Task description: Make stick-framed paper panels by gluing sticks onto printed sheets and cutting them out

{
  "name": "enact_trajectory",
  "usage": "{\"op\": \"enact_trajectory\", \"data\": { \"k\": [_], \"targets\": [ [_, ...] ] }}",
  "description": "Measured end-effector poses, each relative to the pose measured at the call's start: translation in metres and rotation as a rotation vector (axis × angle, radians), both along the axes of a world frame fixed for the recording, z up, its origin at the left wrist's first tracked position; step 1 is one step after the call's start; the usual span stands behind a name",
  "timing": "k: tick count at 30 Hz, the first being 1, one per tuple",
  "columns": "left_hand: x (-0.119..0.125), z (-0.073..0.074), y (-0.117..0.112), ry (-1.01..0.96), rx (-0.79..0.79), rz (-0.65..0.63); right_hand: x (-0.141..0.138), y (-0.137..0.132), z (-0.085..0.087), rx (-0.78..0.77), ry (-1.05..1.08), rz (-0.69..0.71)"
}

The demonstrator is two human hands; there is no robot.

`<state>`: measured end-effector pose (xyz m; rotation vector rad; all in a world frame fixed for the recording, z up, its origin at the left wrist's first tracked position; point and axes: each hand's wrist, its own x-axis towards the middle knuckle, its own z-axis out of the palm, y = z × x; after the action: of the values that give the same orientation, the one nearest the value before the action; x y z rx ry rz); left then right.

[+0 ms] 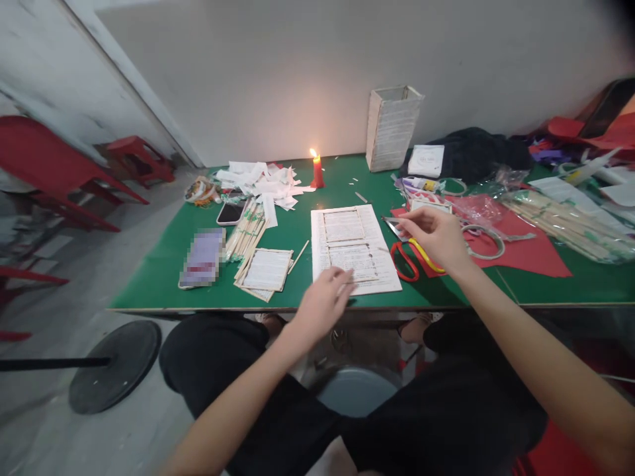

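Note:
My left hand point(326, 295) lies over the lower left edge of a printed paper booklet point(389, 274), fingers stretched out near a thin stick. On the booklet are thin sticks laid in square outlines, the upper square point(344, 226) backed by paper. My right hand point(436, 235) hovers right of the booklet, thumb and forefinger pinched together; what is between them, if anything, I cannot make out. Below it lie scissors with red and yellow handles point(405, 262), their blades partly behind my fingers. Left of the booklet are paper-covered stick squares point(265, 270) and a loose stick point(299, 256).
A lit red candle point(318, 173) stands at the back, beside white paper strips point(258, 182). A tall paper-covered box point(391, 129) stands against the wall. Bundled sticks point(247, 231) and phones lie left; tape rolls, red paper point(536, 258) and bagged sticks point(570, 225) lie right.

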<state>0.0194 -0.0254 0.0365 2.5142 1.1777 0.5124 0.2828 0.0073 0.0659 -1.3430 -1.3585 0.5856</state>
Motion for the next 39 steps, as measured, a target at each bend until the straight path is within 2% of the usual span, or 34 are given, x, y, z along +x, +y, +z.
{"op": "enact_trajectory", "data": {
  "k": [3, 4, 8, 13, 16, 18, 21, 24, 27, 33, 39],
  "targets": [
    [-0.017, 0.023, 0.042, 0.105, -0.042, 0.334, 0.002, 0.005, -0.008, -0.009, 0.143, 0.018],
    [-0.022, 0.028, 0.055, 0.145, -0.062, 0.388, 0.004, 0.006, -0.011, -0.014, 0.190, 0.030],
    [-0.030, 0.030, 0.095, 0.238, -0.162, 0.412, 0.009, 0.007, -0.015, -0.081, 0.358, 0.047],
    [-0.030, 0.029, 0.114, 0.260, -0.264, 0.355, 0.017, 0.005, -0.020, -0.102, 0.455, 0.031],
    [-0.027, 0.042, 0.116, 0.214, -0.278, 0.343, 0.019, 0.006, -0.022, -0.123, 0.485, 0.014],
    [-0.016, 0.052, 0.113, 0.120, -0.321, 0.298, 0.016, 0.008, -0.021, -0.147, 0.495, 0.014],
    [0.016, 0.056, 0.102, -0.215, -0.547, 0.088, 0.004, 0.016, -0.018, -0.171, 0.483, 0.041],
    [0.055, 0.044, 0.092, -0.333, -0.659, -0.005, -0.011, 0.026, -0.017, -0.149, 0.421, 0.069],
    [0.078, 0.029, 0.086, -0.397, -0.664, 0.005, -0.021, 0.036, -0.025, -0.141, 0.340, 0.102],
    [0.084, 0.019, 0.079, -0.405, -0.667, -0.003, -0.025, 0.044, -0.044, -0.116, 0.308, 0.116],
    [0.082, 0.009, 0.082, -0.439, -0.613, 0.036, -0.032, 0.049, -0.047, -0.084, 0.291, 0.097]
  ]
}}
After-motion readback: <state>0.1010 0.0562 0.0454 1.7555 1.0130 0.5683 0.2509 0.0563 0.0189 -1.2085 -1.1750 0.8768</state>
